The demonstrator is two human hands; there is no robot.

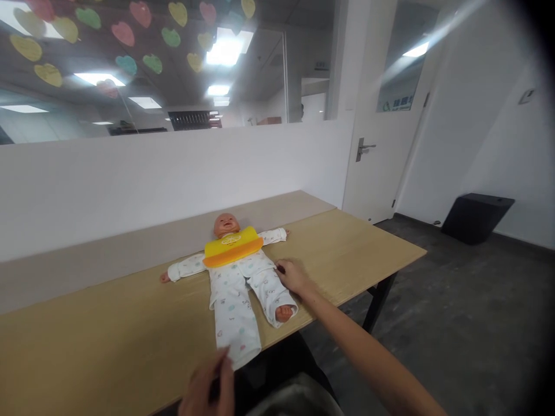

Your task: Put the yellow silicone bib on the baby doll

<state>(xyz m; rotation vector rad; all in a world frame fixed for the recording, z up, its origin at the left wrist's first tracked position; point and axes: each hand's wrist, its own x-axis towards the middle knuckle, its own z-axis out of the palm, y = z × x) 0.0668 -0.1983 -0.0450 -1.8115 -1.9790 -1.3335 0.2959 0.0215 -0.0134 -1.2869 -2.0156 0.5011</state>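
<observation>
Left hand is motion-blurred and cut off by the lower edge. One doll foot lies hidden inside the trouser leg. Right hand covers a small dark object, unidentifiable.

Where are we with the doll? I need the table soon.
Done: the doll lies on the table in its printed suit with a yellow bib on. In hand: the right hand touches the suit's hip, the left hand its trouser cuff. One foot is still covered.

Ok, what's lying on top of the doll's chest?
A yellow bib with an orange rim lies across the doll, below its chin. It covers the upper chest, so the clothing there is hidden.
</observation>
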